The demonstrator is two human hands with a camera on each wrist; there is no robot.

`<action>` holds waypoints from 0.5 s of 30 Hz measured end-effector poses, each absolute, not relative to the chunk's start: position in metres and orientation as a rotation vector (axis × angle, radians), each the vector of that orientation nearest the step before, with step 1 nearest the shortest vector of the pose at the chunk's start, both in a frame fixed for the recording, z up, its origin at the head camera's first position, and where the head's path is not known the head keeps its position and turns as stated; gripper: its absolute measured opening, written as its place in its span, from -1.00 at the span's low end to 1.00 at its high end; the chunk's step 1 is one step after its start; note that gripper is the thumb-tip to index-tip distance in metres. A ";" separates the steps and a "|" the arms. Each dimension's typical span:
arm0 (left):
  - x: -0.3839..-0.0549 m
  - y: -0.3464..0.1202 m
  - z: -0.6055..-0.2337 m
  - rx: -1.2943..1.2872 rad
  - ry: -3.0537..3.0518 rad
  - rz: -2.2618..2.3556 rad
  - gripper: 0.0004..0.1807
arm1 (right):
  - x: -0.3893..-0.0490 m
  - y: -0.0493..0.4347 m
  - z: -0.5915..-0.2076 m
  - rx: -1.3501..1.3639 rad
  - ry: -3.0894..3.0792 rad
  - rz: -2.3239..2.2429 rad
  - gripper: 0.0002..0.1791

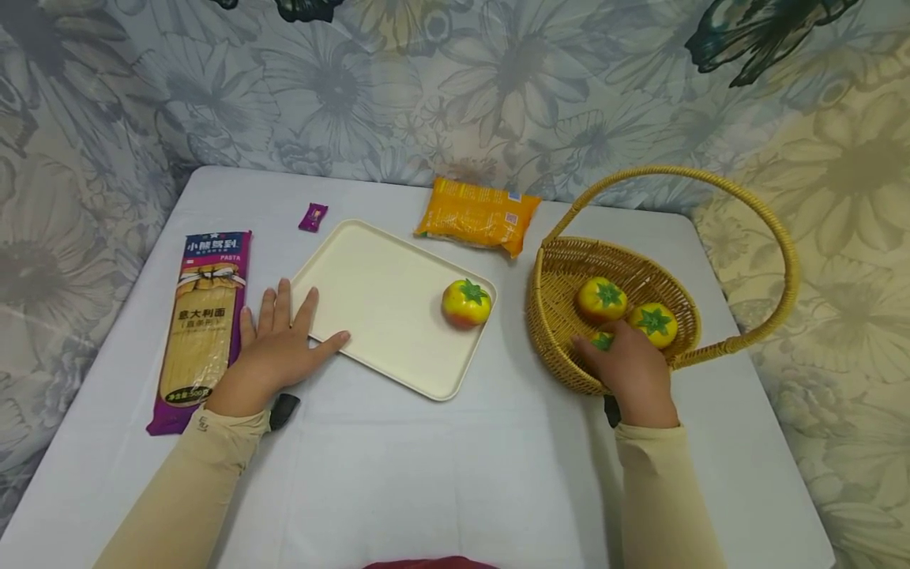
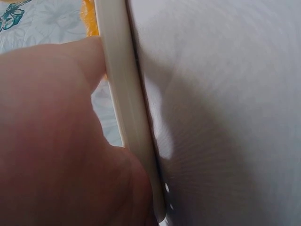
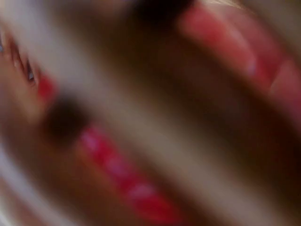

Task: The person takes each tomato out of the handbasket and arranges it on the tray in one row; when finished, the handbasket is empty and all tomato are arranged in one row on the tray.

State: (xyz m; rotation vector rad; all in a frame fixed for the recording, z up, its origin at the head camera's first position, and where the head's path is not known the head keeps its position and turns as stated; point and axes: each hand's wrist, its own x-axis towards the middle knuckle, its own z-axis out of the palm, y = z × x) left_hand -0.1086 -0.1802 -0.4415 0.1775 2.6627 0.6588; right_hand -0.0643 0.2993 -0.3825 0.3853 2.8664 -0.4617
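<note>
Yellow round fruit with a green leafy crown (image 1: 602,341) sits gripped in the curled fingers of a right hand (image 1: 631,370) inside a tan woven handled basket (image 1: 549,341); a left hand (image 1: 276,354), fingers spread wide, touches a cream rectangular tray (image 1: 377,308) on a white-covered desk (image 1: 441,474).

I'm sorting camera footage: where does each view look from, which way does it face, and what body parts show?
Head: on the head, facing forward and down at the table; shows the left hand, right hand and sleeves.
Left wrist: on that wrist, looking along the tray's edge; shows part of the left hand.
Right wrist: on that wrist, seemingly facing the basket close up; too blurred to make out the hand.
Shared: head and left wrist both show the left hand touching the tray.
</note>
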 end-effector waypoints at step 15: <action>-0.115 -0.186 -0.458 0.184 2.668 0.657 0.32 | -0.056 0.291 -0.355 0.491 2.941 -0.588 0.00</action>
